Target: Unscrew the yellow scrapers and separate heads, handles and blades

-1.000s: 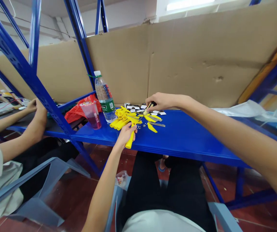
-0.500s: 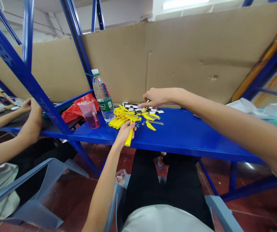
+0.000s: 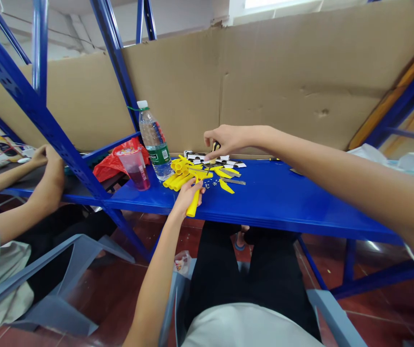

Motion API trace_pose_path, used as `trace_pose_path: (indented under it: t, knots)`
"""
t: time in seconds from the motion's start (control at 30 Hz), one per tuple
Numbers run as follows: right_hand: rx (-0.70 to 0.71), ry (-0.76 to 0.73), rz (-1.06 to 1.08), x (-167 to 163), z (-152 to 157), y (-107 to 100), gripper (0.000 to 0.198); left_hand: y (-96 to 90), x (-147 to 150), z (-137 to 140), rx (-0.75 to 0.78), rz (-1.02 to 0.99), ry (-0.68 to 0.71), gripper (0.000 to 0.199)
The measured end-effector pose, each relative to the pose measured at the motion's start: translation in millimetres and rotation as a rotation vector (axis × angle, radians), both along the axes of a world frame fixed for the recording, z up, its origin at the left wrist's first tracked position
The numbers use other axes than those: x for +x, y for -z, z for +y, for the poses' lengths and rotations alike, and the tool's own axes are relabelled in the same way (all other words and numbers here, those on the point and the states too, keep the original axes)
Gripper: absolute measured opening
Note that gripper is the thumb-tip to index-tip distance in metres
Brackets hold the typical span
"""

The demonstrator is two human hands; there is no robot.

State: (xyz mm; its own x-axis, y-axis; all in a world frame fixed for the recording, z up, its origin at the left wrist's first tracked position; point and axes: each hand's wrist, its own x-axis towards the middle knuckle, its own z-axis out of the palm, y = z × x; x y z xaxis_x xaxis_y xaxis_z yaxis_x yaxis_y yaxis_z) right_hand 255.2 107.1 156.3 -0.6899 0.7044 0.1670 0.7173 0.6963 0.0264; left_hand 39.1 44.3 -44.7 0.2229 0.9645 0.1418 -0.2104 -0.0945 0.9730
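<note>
My left hand [image 3: 188, 196] is closed around the tubular grip of a yellow plastic T-shaped handle [image 3: 193, 205], which points toward the table's front edge. Over the wider far end of that piece, my right hand [image 3: 223, 140] is closed on a screwdriver [image 3: 216, 145] with a black and yellow handle. Its thin shaft slants down toward the yellow piece; whether the tip touches cannot be made out. Several more yellow handles [image 3: 178, 181] are heaped left of my hands. Tiny screws [image 3: 207, 184], flat yellow pieces [image 3: 226, 186] and a grey metal strip [image 3: 236, 182] lie to the right.
A water bottle [image 3: 156, 144] and a cup of red drink [image 3: 137, 168] stand left on the blue table [image 3: 264, 197]. Behind them is a red bag [image 3: 109, 164]. White-and-black pieces [image 3: 224, 162] lie by the cardboard wall [image 3: 282, 86]. Another person's arms [image 3: 36, 202] are beyond the blue post.
My right hand has shifted slightly left and up, and the screwdriver in it now shows more plainly. My left hand keeps its hold on the yellow handle.
</note>
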Motion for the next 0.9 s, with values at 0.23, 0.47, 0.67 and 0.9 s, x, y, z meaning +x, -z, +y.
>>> trace_pose_path:
  t: [0.23, 0.47, 0.67, 0.9]
  knots:
    - [0.014, -0.050, 0.036, 0, -3, -3, 0.057, 0.3, 1, 0, -0.001, -0.011, -0.003, 0.038]
    - [-0.032, -0.034, 0.020, 1, 1, -4, 0.061, 0.9, 0, 1, -0.005, -0.019, -0.001, 0.042]
    - [-0.017, -0.051, 0.094, 6, 7, -1, 0.053, -1.0, -2, 2, -0.035, -0.056, 0.060, 0.046]
    - [-0.039, -0.041, 0.085, 11, 9, -6, 0.046, -4.3, -5, 3, -0.063, -0.112, 0.091, 0.050]
